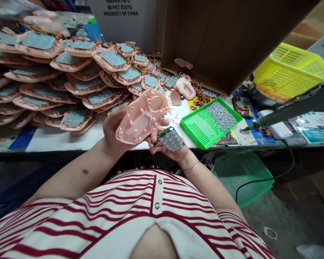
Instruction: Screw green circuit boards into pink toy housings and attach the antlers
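Note:
My left hand [115,126] is wrapped round the left side of a pink plastic shell [136,124], whose hollow inner face with small posts faces up. Thin wires run from inside the shell towards a small panel [172,139] with a grey dotted face and a green circuit edge. That panel lies in my right hand [176,153], with the fingers curled under and round it, just right of the shell's lower edge. The fingertips of my right hand are close to the shell; whether they touch it I cannot tell.
Stacked pink shells with blue-grey panels [81,86] fill the left. A green tray [196,133] of small metal pieces lies right of my hands. Behind stands a cardboard box [199,39]; farther right are a yellow basket [291,72] and a tool on an arm [294,104].

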A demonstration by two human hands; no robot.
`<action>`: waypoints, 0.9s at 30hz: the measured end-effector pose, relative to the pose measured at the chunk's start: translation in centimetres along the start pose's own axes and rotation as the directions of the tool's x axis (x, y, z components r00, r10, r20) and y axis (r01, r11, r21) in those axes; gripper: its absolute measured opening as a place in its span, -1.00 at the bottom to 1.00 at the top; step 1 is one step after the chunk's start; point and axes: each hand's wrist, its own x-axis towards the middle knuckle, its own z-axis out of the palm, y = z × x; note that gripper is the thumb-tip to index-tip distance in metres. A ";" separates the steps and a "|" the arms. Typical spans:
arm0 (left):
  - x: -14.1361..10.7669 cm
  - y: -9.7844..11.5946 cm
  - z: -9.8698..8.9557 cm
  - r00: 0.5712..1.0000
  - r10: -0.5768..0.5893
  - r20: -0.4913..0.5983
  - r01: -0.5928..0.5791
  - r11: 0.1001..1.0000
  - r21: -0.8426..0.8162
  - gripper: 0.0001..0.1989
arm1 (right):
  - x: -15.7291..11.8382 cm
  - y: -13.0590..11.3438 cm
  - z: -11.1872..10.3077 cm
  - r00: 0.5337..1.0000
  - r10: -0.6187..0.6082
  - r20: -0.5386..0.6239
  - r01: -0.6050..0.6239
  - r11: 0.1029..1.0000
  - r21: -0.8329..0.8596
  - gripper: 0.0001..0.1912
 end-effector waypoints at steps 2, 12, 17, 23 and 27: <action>0.2 -0.1 0.0 0.999 0.002 -0.048 -0.002 1.000 -0.008 -0.45 | -0.7 0.1 0.0 1.000 -0.002 0.016 0.000 0.991 0.131 -0.58; 0.4 -0.5 0.6 0.994 0.017 -0.111 -0.023 0.998 -0.055 -0.50 | -1.6 0.3 1.2 0.979 -0.161 -0.128 0.168 0.985 0.048 -0.33; 0.1 -0.2 1.0 0.995 0.075 -0.068 -0.077 0.997 -0.032 -0.50 | -1.9 -0.3 1.4 0.925 -0.353 -0.142 0.328 0.929 -0.173 -0.52; -0.3 0.5 0.6 0.987 0.158 -0.002 -0.158 0.987 0.011 -0.46 | -3.4 -3.4 -0.1 0.620 -0.771 0.147 0.525 0.267 -0.808 -0.66; -0.6 0.2 0.1 0.983 0.181 0.001 -0.181 0.979 0.090 -0.47 | -5.6 -6.8 0.5 0.499 -0.769 0.399 0.448 -0.165 -0.879 -0.47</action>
